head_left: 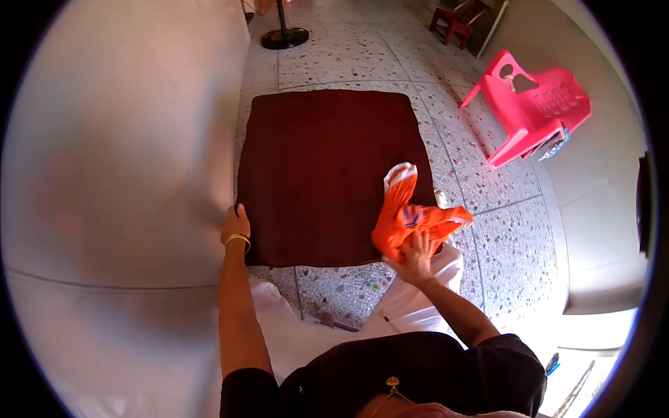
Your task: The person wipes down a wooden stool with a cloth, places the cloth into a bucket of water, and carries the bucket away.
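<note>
A low square table [327, 174] with a dark red-brown top stands in front of me. My left hand [237, 223], with a yellow bangle at the wrist, is at its left edge, thumb up and the other fingers mostly hidden by the side. My right hand [414, 259] rests on a bunched orange garment [401, 216] with white trim and a small dark mark. The fingers press into the cloth near the table's front right corner. One end of the garment lies on the tabletop, and another sticks out past the right edge.
A pink plastic chair [533, 104] stands at the right wall with a patterned cloth [556, 145] by it. Farther back are a round black stand base [284, 37] and a dark red wooden chair [460, 22]. A pale wall [125, 153] runs close along my left.
</note>
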Demonstrator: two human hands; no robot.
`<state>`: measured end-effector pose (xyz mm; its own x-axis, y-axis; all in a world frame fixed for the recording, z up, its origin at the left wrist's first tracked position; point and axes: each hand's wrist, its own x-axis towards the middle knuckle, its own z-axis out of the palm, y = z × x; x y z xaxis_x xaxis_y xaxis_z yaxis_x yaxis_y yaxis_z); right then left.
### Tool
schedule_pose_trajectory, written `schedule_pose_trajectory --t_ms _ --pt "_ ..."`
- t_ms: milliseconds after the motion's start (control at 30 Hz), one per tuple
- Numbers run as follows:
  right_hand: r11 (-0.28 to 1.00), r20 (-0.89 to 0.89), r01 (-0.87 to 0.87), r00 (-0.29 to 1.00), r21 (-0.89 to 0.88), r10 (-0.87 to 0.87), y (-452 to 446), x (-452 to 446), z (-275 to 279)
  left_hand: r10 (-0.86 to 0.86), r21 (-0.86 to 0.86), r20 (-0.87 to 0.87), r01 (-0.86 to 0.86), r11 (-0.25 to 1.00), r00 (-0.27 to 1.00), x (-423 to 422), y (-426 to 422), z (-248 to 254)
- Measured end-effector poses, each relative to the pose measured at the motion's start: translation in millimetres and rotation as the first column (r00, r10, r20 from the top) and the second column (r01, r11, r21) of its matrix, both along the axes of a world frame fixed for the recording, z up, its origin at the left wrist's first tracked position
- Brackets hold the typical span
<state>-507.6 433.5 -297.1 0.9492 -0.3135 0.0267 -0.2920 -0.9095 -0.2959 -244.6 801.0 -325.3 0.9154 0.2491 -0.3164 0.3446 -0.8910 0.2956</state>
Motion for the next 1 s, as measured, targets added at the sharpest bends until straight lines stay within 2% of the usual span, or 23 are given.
schedule_pose_trajectory --t_ms 67,133,200,267,300,367,467,533,600,633,667,700,733,800,867,900,933,967,1000 --pt "0.974 -0.072 -0.226 0.972 0.0 0.225 32.6 2.6 -11.3 -0.028 -0.007 0.042 0.028 1.0 0.999 -11.9 5.6 -5.0" --pt "0.851 -0.3 -0.463 0.798 0.249 0.522 78.8 25.7 8.9 -0.056 -0.051 0.038 0.058 0.997 0.998 -27.2 15.8 -5.0" --pt "0.749 -0.076 -0.63 0.752 0.206 0.654 130.6 41.7 6.4 -0.062 -0.086 -0.004 0.062 0.994 0.998 -46.9 17.8 6.5" --pt "0.704 0.132 -0.698 0.716 0.129 0.686 173.6 72.1 -18.2 -0.046 -0.146 0.104 0.061 0.987 0.993 -56.0 24.8 -4.0" --pt "0.701 0.125 -0.708 0.706 0.086 0.697 182.5 89.2 -21.7 -0.033 -0.17 0.142 0.058 0.984 0.989 -57.8 26.2 -8.7" --pt "0.693 0.098 -0.721 0.69 0.005 0.717 189.2 128.7 -22.6 0.006 -0.22 0.208 0.041 0.975 0.978 -59.6 28.0 -16.8" --pt "0.591 -0.152 -0.805 0.579 0.047 0.801 160.6 162.1 -10.6 0.087 -0.294 0.294 0.004 0.956 0.952 -60.9 27.3 -28.4" --pt "0.624 -0.287 -0.762 0.645 -0.174 0.708 116.0 168.9 23.6 0.133 -0.341 0.356 -0.004 0.94 0.925 -64.8 28.6 -32.1" --pt "0.686 -0.31 -0.618 0.786 -0.385 0.534 42.0 187.7 -20.9 0.207 -0.355 0.372 -0.068 0.933 0.905 -66.6 28.3 -39.7" --pt "0.719 -0.038 -0.5 0.832 -0.483 0.553 4.8 187.4 -21.1 0.246 -0.366 0.388 -0.097 0.926 0.888 -64.0 26.7 -41.6" --pt "0.734 0.029 -0.479 0.829 -0.481 0.559 -36.7 190.9 -29.5 0.258 -0.383 0.389 -0.1 0.918 0.884 -63.8 26.1 -41.2" --pt "0.653 -0.205 -0.431 0.895 -0.623 0.395 -64.7 202.5 -32.4 0.268 -0.399 0.388 -0.101 0.911 0.881 -64.4 25.5 -39.7" --pt "0.527 -0.383 -0.413 0.908 -0.743 0.172 -88.7 216.2 -35.6 0.279 -0.415 0.391 -0.102 0.904 0.877 -65.4 25.5 -39.0" --pt "0.695 -0.278 -0.23 0.959 -0.681 0.045 -138.5 237.5 -40.4 0.317 -0.448 0.408 -0.114 0.887 0.856 -65.4 24.9 -40.9" --pt "0.867 -0.227 -0.107 0.974 -0.488 -0.007 -193.7 266.2 -65.9 0.342 -0.472 0.419 -0.12 0.874 0.841 -65.5 25.4 -40.4" --pt "0.922 -0.222 0.053 0.964 -0.382 -0.148 -189.1 283.1 -55.5 0.346 -0.478 0.42 -0.12 0.87 0.839 -64.8 25.6 -39.7" --pt "0.938 -0.237 0.219 0.929 -0.27 -0.285 -180.0 299.4 -38.9 0.349 -0.483 0.423 -0.118 0.868 0.836 -64.7 25.8 -39.1" --pt "0.947 -0.264 0.25 0.917 -0.204 -0.299 -184.5 319.6 -39.8 0.373 -0.514 0.434 -0.114 0.85 0.82 -64.1 25.3 -39.1" --pt "0.945 -0.267 0.223 0.92 -0.24 -0.285 -181.1 337.6 -38.3 0.401 -0.548 0.447 -0.109 0.829 0.8 -68.3 24.4 -45.0"
